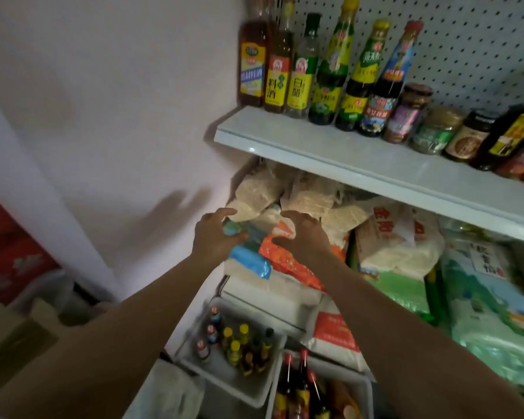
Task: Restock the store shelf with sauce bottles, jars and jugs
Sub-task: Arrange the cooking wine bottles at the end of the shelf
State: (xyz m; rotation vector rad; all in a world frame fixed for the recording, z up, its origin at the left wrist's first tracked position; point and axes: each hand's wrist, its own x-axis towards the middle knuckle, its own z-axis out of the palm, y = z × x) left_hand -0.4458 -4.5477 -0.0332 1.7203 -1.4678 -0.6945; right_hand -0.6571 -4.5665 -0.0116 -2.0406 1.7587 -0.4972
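Our left hand (214,237) and right hand (304,235): fingers spread, empty | white crate's glass sauce bottles (239,343): heavy, slippery, breakable, we'd grip the body

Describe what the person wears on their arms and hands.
Nothing shows. Both forearms are bare for as far as the picture shows them, with no sleeves in view. The left hand and right hand have no gloves, and no rings, watch or bracelet can be seen.
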